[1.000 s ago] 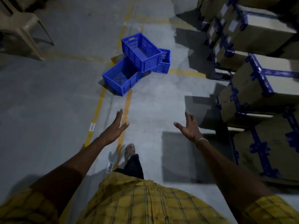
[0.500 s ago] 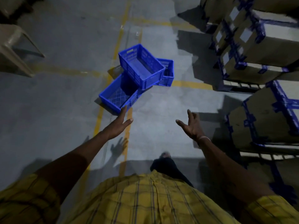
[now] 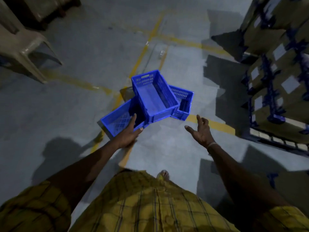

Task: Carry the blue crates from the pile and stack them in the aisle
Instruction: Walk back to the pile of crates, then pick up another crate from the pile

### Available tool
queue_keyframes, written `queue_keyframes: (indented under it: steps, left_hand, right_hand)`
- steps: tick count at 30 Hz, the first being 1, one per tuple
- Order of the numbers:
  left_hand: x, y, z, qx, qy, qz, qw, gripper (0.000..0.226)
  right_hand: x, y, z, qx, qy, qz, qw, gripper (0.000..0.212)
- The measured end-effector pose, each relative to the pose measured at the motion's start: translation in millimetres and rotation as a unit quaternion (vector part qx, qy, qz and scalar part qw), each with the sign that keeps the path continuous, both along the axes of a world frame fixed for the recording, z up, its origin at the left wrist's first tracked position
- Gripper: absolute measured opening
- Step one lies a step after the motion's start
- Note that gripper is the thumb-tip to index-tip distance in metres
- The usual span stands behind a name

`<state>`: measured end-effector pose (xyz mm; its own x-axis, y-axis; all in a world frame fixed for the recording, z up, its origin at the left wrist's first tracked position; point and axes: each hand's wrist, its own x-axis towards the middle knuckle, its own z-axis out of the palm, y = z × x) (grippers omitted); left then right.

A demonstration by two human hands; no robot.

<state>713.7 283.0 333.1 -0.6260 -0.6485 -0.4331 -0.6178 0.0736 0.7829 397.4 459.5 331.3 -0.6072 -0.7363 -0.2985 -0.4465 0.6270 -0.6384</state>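
Three blue plastic crates lie in a loose pile on the grey floor ahead of me. The top crate rests tilted across a left crate and a smaller-looking right crate. My left hand is open, stretched out in front of the left crate's near edge; whether it touches is unclear. My right hand is open with fingers spread, to the right of the pile and apart from it. Both arms reach forward; neither hand holds anything.
Strapped cardboard boxes on pallets line the right side. A beige plastic chair stands at the far left. Yellow floor lines cross under the pile. My foot shows below, above my yellow checked shirt.
I have walked closer, so the crate pile now sits nearer and lower in view. My left hand has come up to the left crate's edge; my right hand stays open beside the pile.
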Motion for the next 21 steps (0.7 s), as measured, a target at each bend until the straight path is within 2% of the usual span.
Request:
queue_keyframes:
  steps: [4,7,11,14,17,19,21]
  left_hand:
    - [-51,-42,-19,0.029,0.030,0.028,0.999,0.105]
    - [-88,-71,-34,0.035,0.018,0.041,0.998,0.099]
    - [-142,-110,-37,0.030,0.018,0.050,0.998,0.089]
    - [-180,-153,-48,0.032,0.025,0.083,0.996,0.083]
    - [-202,-189,-64,0.060,0.035,0.128,0.989,0.093]
    - [-209,-204,-97,0.100,0.043,0.154,0.982,0.104]
    - [-224,-213,-102,0.105,0.041,0.169,0.979,0.105]
  right_hand:
    - [-68,-64,16,0.000,0.021,0.046,0.999,0.097]
    - [-111,-116,19,0.002,0.028,0.088,0.996,0.095]
    - [-162,-196,6,0.001,0.030,0.121,0.992,0.103]
    - [-192,-256,-1,0.017,0.039,0.157,0.987,0.094]
    - [-217,-311,-11,0.044,0.043,0.206,0.977,0.097]
    - [-232,-345,-17,0.056,0.043,0.240,0.968,0.099]
    - [-246,-381,-20,0.062,0.045,0.264,0.962,0.099]
